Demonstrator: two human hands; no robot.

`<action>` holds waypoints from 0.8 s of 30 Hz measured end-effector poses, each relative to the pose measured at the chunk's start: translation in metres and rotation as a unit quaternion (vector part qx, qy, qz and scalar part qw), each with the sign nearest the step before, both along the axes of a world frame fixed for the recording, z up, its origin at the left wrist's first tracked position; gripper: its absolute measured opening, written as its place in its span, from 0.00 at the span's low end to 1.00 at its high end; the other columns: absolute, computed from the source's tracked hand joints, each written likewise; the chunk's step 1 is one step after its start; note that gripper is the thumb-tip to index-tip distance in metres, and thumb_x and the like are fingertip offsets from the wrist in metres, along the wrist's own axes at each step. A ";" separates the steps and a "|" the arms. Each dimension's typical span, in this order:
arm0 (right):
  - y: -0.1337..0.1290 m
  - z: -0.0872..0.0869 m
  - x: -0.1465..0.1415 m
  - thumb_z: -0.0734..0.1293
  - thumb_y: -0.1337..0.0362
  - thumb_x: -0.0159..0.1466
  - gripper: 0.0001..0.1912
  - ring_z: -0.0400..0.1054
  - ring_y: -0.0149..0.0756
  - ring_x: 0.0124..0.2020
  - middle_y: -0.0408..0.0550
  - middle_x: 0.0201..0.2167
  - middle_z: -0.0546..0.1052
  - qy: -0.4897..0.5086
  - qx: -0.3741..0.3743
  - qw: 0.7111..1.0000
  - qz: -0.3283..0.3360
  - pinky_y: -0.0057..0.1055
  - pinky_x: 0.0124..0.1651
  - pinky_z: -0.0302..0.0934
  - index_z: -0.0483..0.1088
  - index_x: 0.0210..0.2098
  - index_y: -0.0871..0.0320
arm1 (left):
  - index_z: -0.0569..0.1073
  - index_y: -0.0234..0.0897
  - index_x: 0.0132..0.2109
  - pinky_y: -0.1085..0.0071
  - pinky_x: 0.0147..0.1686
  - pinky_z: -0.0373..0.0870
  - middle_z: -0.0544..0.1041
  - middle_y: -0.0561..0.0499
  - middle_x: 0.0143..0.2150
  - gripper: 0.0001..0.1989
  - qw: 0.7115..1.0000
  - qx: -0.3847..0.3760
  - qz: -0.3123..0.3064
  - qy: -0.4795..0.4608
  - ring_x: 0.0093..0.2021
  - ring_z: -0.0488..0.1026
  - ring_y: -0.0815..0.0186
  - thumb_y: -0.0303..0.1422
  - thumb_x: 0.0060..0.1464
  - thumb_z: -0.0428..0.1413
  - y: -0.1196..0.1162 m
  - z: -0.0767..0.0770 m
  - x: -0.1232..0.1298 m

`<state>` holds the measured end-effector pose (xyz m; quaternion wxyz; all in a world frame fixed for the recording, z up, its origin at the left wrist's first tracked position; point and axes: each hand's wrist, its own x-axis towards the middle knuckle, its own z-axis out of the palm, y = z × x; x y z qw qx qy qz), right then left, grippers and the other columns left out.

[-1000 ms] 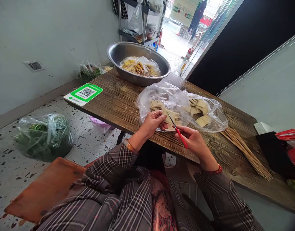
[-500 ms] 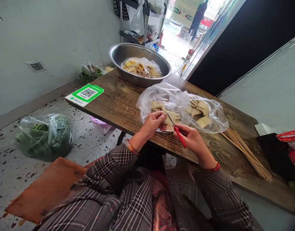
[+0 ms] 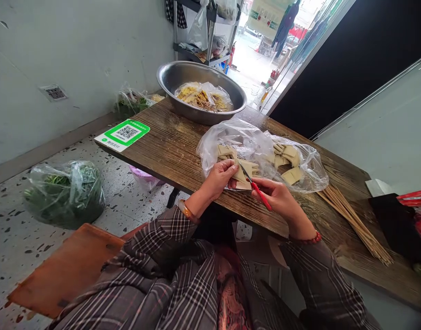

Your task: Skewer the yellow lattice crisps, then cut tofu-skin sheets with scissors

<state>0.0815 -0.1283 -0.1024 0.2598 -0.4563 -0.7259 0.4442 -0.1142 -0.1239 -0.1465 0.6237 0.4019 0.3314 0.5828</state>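
Pinched between the fingers of my left hand [image 3: 220, 179] is a flat beige square piece [image 3: 242, 172], above the table's front edge. My right hand [image 3: 274, 196] is closed on red-handled scissors [image 3: 261, 194], whose dark blades lie across that piece. Just behind my hands is a clear plastic bag [image 3: 210, 143] with more beige pieces [image 3: 226, 151] in it. A second clear bag [image 3: 315, 170] to its right holds further folded beige pieces [image 3: 291, 156].
A steel basin [image 3: 167, 75] with bagged yellow food stands at the table's [image 3: 169, 142] back. Thin wooden sticks [image 3: 358, 224] lie at the right, near a black holder [image 3: 389, 220]. A green QR card [image 3: 124, 133] is on the left corner. Bagged greens [image 3: 64, 195] sit on the floor.
My right hand and the scissors have shifted slightly right and down, and the blades lie at a somewhat different angle on the piece. My left hand still grips it.
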 end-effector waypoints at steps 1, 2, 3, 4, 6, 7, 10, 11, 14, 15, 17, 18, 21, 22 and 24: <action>0.002 0.001 -0.002 0.74 0.47 0.54 0.28 0.64 0.32 0.28 0.46 0.29 0.75 0.001 -0.006 1.000 0.005 0.30 0.30 0.60 0.78 0.46 0.61 | 0.69 0.35 0.32 0.81 0.13 0.55 0.69 0.58 0.21 0.18 1.000 0.000 0.001 0.003 0.15 0.64 0.78 0.45 0.52 0.60 0.000 0.000 0.000; 0.003 0.003 -0.003 0.74 0.46 0.54 0.28 0.63 0.31 0.27 0.45 0.28 0.74 0.001 -0.016 1.000 0.012 0.29 0.29 0.59 0.78 0.44 0.61 | 0.69 0.34 0.31 0.81 0.13 0.55 0.69 0.58 0.21 0.17 1.000 0.000 0.001 0.006 0.14 0.64 0.78 0.45 0.52 0.60 0.000 0.001 0.000; 0.005 0.004 -0.005 0.73 0.45 0.54 0.27 0.61 0.30 0.26 0.45 0.26 0.72 0.002 -0.026 0.999 0.019 0.28 0.27 0.57 0.78 0.42 0.62 | 0.69 0.34 0.31 0.81 0.13 0.54 0.69 0.57 0.21 0.17 1.000 0.001 0.000 0.009 0.14 0.64 0.78 0.45 0.53 0.60 -0.001 0.001 0.000; 0.006 0.006 -0.007 0.73 0.45 0.55 0.26 0.60 0.29 0.25 0.44 0.25 0.71 0.003 -0.036 0.999 0.025 0.27 0.26 0.55 0.78 0.41 0.62 | 0.69 0.34 0.31 0.81 0.13 0.53 0.69 0.57 0.21 0.17 1.000 0.002 -0.001 0.010 0.14 0.63 0.78 0.45 0.53 0.60 -0.001 0.001 0.000; 0.008 0.010 -0.010 0.73 0.45 0.54 0.25 0.58 0.28 0.25 0.43 0.24 0.70 0.011 -0.052 0.998 0.029 0.26 0.24 0.53 0.78 0.39 0.62 | 0.69 0.34 0.31 0.81 0.13 0.53 0.68 0.57 0.21 0.17 1.000 0.003 -0.003 0.012 0.14 0.63 0.78 0.45 0.53 0.60 -0.001 0.002 0.000; 0.009 0.011 -0.011 0.73 0.46 0.54 0.25 0.57 0.27 0.24 0.43 0.24 0.69 0.016 -0.057 0.998 0.028 0.25 0.24 0.53 0.78 0.38 0.62 | 0.69 0.34 0.31 0.81 0.13 0.53 0.68 0.58 0.21 0.17 1.000 0.003 -0.003 0.010 0.14 0.63 0.78 0.45 0.53 0.59 -0.001 0.001 0.000; 0.011 0.016 -0.011 0.75 0.48 0.52 0.24 0.56 0.26 0.23 0.42 0.24 0.69 0.027 -0.076 0.996 0.028 0.25 0.23 0.52 0.78 0.39 0.62 | 0.69 0.35 0.31 0.81 0.13 0.53 0.66 0.58 0.20 0.16 1.000 -0.002 -0.002 0.008 0.14 0.62 0.79 0.44 0.53 0.59 -0.001 0.001 0.000; 0.011 0.018 -0.011 0.75 0.49 0.52 0.24 0.56 0.25 0.23 0.42 0.23 0.68 0.027 -0.081 0.996 0.027 0.25 0.23 0.51 0.78 0.39 0.62 | 0.69 0.34 0.31 0.81 0.13 0.53 0.66 0.58 0.20 0.16 1.000 -0.003 -0.001 0.008 0.14 0.62 0.79 0.44 0.53 0.59 -0.001 0.001 0.000; 0.014 0.019 -0.009 0.76 0.50 0.51 0.24 0.56 0.25 0.22 0.42 0.23 0.70 0.022 -0.091 0.995 0.022 0.25 0.22 0.51 0.79 0.40 0.63 | 0.69 0.34 0.31 0.82 0.13 0.53 0.66 0.58 0.20 0.16 1.000 -0.007 0.000 0.001 0.14 0.61 0.79 0.44 0.53 0.58 -0.001 0.001 -0.001; 0.016 0.018 -0.009 0.76 0.50 0.51 0.25 0.56 0.25 0.22 0.43 0.23 0.70 0.021 -0.092 0.995 0.018 0.25 0.22 0.51 0.79 0.41 0.63 | 0.69 0.34 0.31 0.82 0.13 0.53 0.66 0.58 0.20 0.16 1.000 -0.008 0.002 -0.003 0.14 0.61 0.79 0.44 0.53 0.59 -0.001 0.001 -0.001; 0.018 0.016 -0.010 0.76 0.50 0.51 0.27 0.57 0.25 0.21 0.44 0.23 0.71 0.021 -0.090 0.996 0.008 0.25 0.21 0.52 0.79 0.43 0.64 | 0.69 0.34 0.31 0.81 0.13 0.52 0.66 0.59 0.20 0.16 1.000 -0.011 0.005 -0.007 0.14 0.61 0.79 0.44 0.53 0.59 -0.001 0.001 0.000; 0.020 0.014 -0.010 0.76 0.50 0.51 0.28 0.57 0.25 0.21 0.44 0.23 0.72 0.023 -0.086 0.996 0.003 0.25 0.21 0.52 0.79 0.44 0.64 | 0.69 0.34 0.31 0.81 0.13 0.52 0.66 0.59 0.20 0.16 1.000 -0.013 0.006 -0.008 0.14 0.60 0.79 0.44 0.53 0.59 -0.001 0.001 0.000; 0.023 0.009 -0.013 0.75 0.48 0.52 0.31 0.57 0.25 0.20 0.43 0.22 0.72 0.036 -0.064 0.997 -0.020 0.25 0.20 0.53 0.78 0.48 0.63 | 0.69 0.35 0.32 0.81 0.14 0.55 0.68 0.58 0.20 0.15 0.999 -0.024 0.028 -0.021 0.15 0.62 0.78 0.43 0.54 0.60 0.001 0.000 0.000; 0.024 0.007 -0.014 0.75 0.48 0.53 0.31 0.57 0.25 0.21 0.42 0.23 0.72 0.045 -0.054 0.997 -0.032 0.25 0.21 0.54 0.78 0.49 0.62 | 0.68 0.35 0.33 0.81 0.14 0.56 0.69 0.58 0.21 0.15 0.998 -0.031 0.046 -0.033 0.16 0.63 0.78 0.42 0.55 0.60 0.002 0.000 0.000; 0.025 0.002 -0.014 0.75 0.48 0.53 0.31 0.59 0.26 0.21 0.42 0.24 0.72 0.074 -0.037 0.994 -0.066 0.26 0.22 0.56 0.77 0.49 0.61 | 0.68 0.34 0.35 0.81 0.17 0.61 0.72 0.55 0.25 0.12 0.993 -0.049 0.088 -0.065 0.20 0.68 0.77 0.39 0.57 0.59 0.004 0.000 0.000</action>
